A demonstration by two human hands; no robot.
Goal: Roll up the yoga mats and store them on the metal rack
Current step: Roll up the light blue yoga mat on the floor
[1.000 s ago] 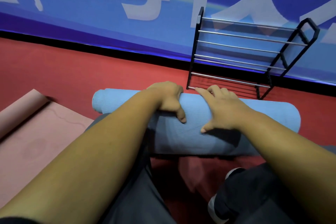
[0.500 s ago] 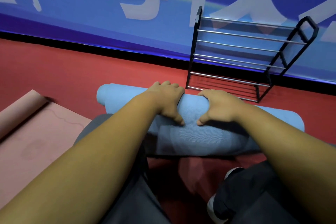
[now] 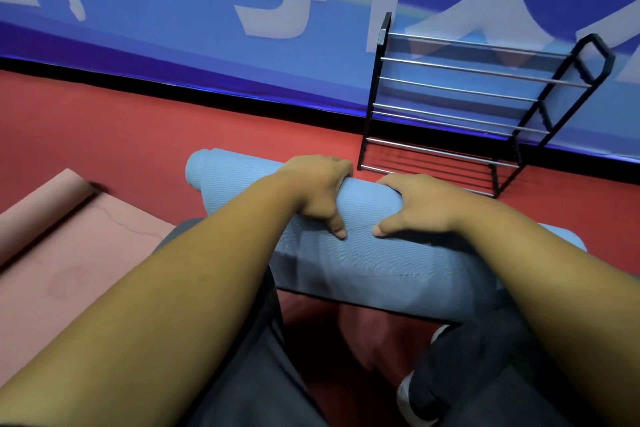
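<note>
Fingertips hidden behind rolled blue yoga mat (image 3: 367,253) lying crosswise at centre, left hand (image 3: 318,191) and right hand (image 3: 420,204) both gripping its top, thumbs on near face, right end covered by forearm; metal rack (image 3: 460,114) just beyond at far right, partly rolled pink yoga mat (image 3: 69,246) cut off at left.

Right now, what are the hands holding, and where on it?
The left hand and right hand grip the rolled blue mat near its middle.
</note>
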